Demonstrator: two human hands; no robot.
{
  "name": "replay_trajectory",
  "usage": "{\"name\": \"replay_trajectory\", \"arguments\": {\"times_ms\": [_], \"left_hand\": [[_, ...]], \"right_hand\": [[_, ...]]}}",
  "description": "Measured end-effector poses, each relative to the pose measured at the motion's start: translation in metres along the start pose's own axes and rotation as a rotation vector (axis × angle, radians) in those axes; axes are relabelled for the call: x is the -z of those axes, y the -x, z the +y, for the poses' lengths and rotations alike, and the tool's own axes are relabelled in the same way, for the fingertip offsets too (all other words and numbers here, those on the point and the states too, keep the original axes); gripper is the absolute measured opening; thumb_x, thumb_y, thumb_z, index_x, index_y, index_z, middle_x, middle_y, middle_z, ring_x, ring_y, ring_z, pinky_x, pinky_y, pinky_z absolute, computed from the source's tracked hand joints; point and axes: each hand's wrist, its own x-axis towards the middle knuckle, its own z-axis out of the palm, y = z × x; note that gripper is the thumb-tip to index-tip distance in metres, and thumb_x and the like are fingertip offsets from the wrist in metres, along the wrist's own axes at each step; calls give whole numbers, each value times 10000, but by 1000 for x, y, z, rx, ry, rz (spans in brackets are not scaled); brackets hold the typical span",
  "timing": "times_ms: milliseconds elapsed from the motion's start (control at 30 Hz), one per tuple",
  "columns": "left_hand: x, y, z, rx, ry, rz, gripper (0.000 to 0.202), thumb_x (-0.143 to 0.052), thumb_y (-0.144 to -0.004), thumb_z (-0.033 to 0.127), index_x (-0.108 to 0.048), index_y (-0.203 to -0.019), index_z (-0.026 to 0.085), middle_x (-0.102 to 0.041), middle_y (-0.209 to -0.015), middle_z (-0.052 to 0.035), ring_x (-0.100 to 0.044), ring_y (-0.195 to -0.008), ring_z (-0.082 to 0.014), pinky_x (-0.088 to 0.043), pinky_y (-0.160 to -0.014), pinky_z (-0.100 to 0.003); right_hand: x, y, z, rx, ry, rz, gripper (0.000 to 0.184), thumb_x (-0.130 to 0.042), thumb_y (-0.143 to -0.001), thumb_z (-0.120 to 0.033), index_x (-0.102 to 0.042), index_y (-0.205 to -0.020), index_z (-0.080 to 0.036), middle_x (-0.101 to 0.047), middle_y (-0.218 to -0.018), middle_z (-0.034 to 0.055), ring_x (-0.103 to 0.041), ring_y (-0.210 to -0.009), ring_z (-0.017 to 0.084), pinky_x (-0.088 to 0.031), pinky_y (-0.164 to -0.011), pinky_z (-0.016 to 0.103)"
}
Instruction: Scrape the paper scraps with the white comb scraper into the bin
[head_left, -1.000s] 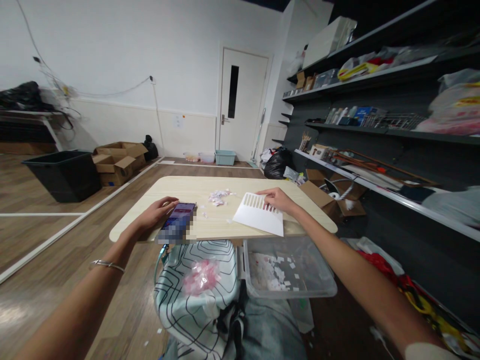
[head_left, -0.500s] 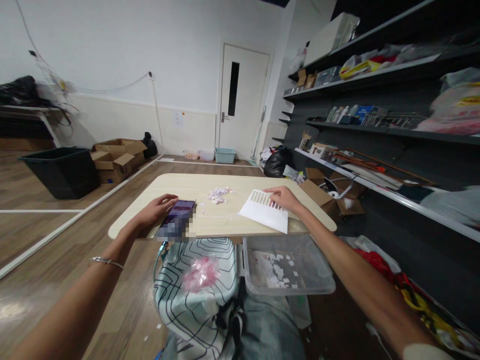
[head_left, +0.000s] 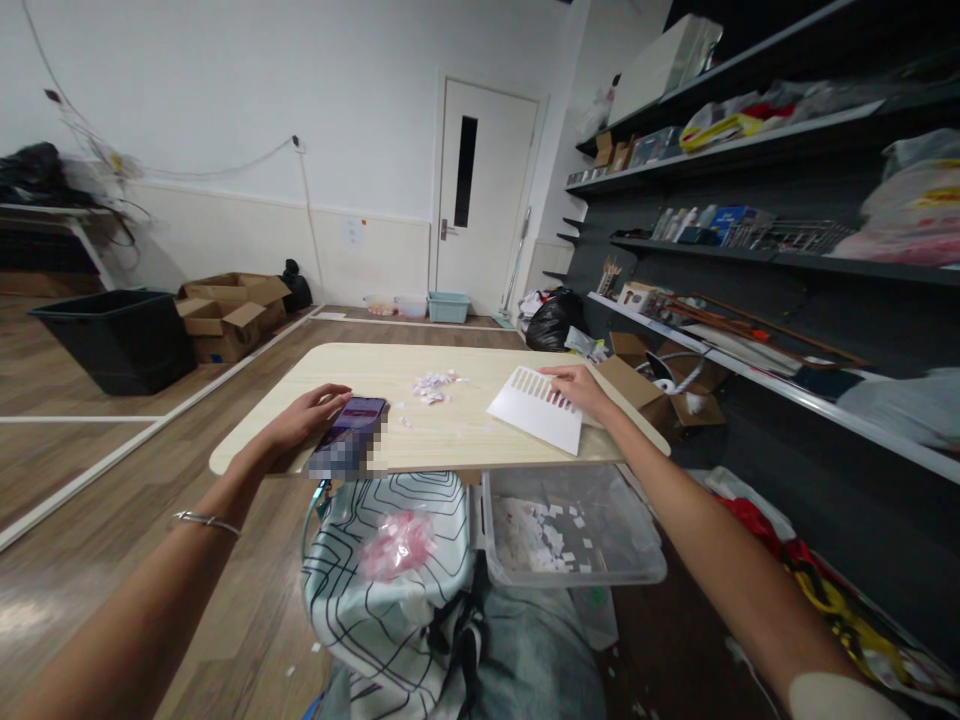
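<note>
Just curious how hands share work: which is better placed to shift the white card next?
Probably the right hand: it is at the slotted part of the card, whereas the left hand is farther off, beside the phone.

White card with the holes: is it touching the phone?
Apart: the head view shows a gap of tabletop between the white card and the phone.

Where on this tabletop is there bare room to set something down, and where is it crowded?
Bare tabletop lies behind the paper scraps, up to the far edge, and along the front edge between phone and white sheet. Crowded: left front, by left hand and phone; right, by right hand and sheet.
</note>
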Motion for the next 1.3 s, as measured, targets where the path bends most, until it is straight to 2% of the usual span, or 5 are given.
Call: {"name": "replay_trajectory", "arguments": {"times_ms": [200, 467, 767, 1100, 1300], "left_hand": [[0, -3, -6, -5, 0, 19, 1154, -722, -555, 1264, -933, -1110, 275, -939, -1371, -177, -808, -1412, -509, -617, -1333, -617], [1, -2, -10, 3, 2, 10, 1145, -741, -587, 1245, -910, -1152, 263, -915, -1443, -195, -786, -1468, -510, -572, -1382, -611], [1, -4, -8, -4, -11, 12, 1213, -692, -518, 1301, -915, -1127, 276, -927, -1417, -186, -785, -1468, -516, -570, -1377, -601], [1, 0, -7, -7, -3, 22, 1145, -716, -629, 1236, -910, -1183, 252, -918, -1424, -181, -799, -1446, -491, -604, -1345, -574], [0, -1, -7, -20, 2, 18, 1135, -719, -636, 1232, -910, -1168, 248, -917, -1420, -185, -803, -1425, -497, -598, -1352, -597]], "right_hand": [[-4, -6, -1, -16, -16, -185, 255, -884, -1150, -411, -855, -1225, -169, -828, -967, 0, -728, -715, 137, -635, -660, 277], [25, 20, -8, -65, -61, -399, 357, -804, -623, -185, -989, -925, -135, -782, -589, 8, -618, -476, 145, -436, -488, 241], [-20, 29, -32, -4, -193, -162, 507, -776, -796, -149, -989, -1256, -138, -886, -775, 46, -727, -617, 150, -554, -586, 210], [-75, 61, -61, 52, -176, -215, 576, -718, -843, -100, -975, -1359, -123, -896, -786, 45, -733, -614, 154, -540, -570, 207], [-75, 77, -64, 84, -187, -218, 576, -734, -815, -134, -980, -1336, -142, -913, -836, 54, -778, -644, 177, -577, -577, 223]]}}
